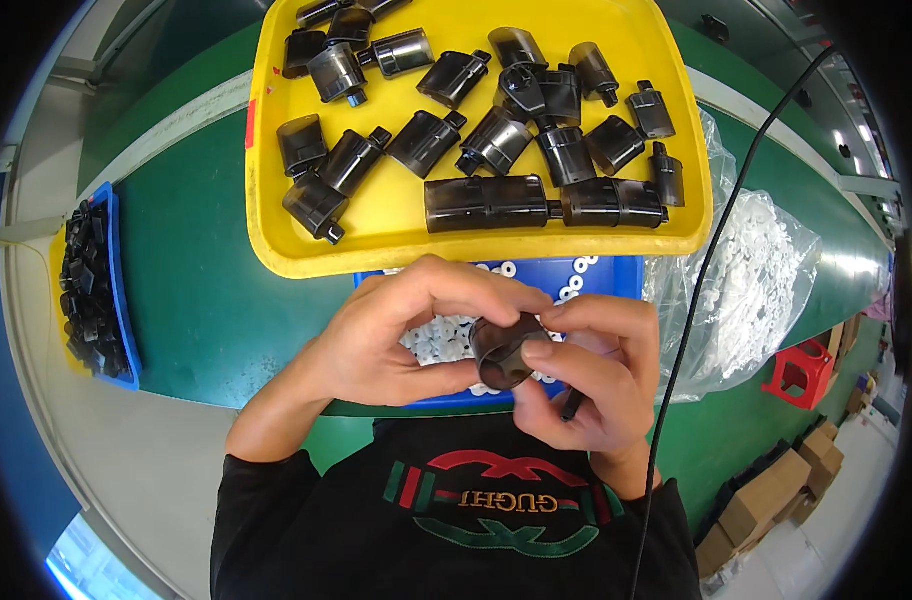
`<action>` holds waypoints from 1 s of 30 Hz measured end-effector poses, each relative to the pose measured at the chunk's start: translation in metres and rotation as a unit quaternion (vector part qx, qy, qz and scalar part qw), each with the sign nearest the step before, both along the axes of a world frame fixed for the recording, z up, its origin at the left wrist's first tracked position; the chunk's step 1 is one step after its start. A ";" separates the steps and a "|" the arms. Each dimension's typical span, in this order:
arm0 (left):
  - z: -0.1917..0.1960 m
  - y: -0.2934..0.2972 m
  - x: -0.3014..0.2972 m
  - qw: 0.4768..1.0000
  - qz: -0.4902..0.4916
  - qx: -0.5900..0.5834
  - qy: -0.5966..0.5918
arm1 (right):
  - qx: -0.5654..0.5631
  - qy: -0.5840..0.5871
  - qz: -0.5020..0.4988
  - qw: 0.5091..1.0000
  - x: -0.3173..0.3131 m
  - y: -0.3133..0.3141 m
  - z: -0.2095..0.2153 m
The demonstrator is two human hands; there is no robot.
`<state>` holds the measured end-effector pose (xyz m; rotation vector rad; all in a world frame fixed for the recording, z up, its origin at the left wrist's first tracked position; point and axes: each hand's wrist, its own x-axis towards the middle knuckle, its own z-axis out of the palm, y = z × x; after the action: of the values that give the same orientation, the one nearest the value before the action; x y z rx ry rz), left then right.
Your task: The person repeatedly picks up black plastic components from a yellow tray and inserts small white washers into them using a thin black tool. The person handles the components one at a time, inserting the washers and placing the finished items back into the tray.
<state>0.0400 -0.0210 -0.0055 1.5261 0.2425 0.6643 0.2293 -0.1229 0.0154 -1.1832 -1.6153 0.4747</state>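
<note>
A dark, see-through plastic pod [502,354] with an open rounded end is held between both hands, over a blue tray [621,275]. My left hand [391,325] grips it from the left, with fingers above and the thumb below. On its other side, my right hand [606,375] presses it with thumb and fingers. A short black tip [573,404] pokes out under the right fingers; whether it belongs to the pod or is a separate tool, I cannot tell. Small white rings [441,340] lie in the blue tray, partly hidden by my hands.
A yellow tray [396,262] with several similar dark pods stands just beyond my hands. At right lies a clear bag [751,290] of white parts. A black cable [711,260] crosses the right side. Another tray [124,300] of dark parts is far left; a red stool [804,373] stands right.
</note>
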 end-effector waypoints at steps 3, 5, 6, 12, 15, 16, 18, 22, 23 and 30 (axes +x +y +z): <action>0.010 -0.002 -0.002 0.993 0.049 0.069 0.078 | 0.014 0.061 -0.058 0.996 -0.003 -0.001 0.019; 0.017 -0.003 0.000 0.977 0.065 0.147 0.138 | 0.064 0.192 0.004 0.979 0.002 0.004 0.032; 0.017 -0.003 0.000 0.979 0.072 0.156 0.112 | 0.088 0.277 0.073 0.954 0.006 0.009 0.036; 0.005 -0.016 0.009 0.995 0.085 0.032 0.034 | 0.112 0.477 0.248 0.836 -0.002 0.026 0.054; 0.010 -0.017 0.013 0.989 0.077 0.096 0.076 | 0.052 0.439 0.247 0.863 -0.005 0.027 0.058; 0.010 -0.015 0.012 0.983 0.067 0.141 0.098 | 0.031 0.422 0.246 0.872 -0.006 0.027 0.059; 0.005 -0.014 0.010 0.982 0.060 0.151 0.093 | -0.003 0.398 0.242 0.885 -0.010 0.027 0.053; 0.002 -0.016 0.012 0.982 0.075 0.150 0.090 | -0.023 0.352 0.219 0.910 -0.013 0.024 0.041; 0.001 -0.016 0.013 0.982 0.076 0.147 0.086 | -0.022 0.343 0.214 0.914 -0.014 0.025 0.040; -0.002 -0.019 0.013 0.983 0.102 0.136 0.069 | -0.015 0.338 0.206 0.918 -0.025 0.028 0.035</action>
<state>0.0528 -0.0402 -0.0076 1.8282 0.4311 0.7785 0.2046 -0.0949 0.0502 -0.5783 -1.2293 1.0522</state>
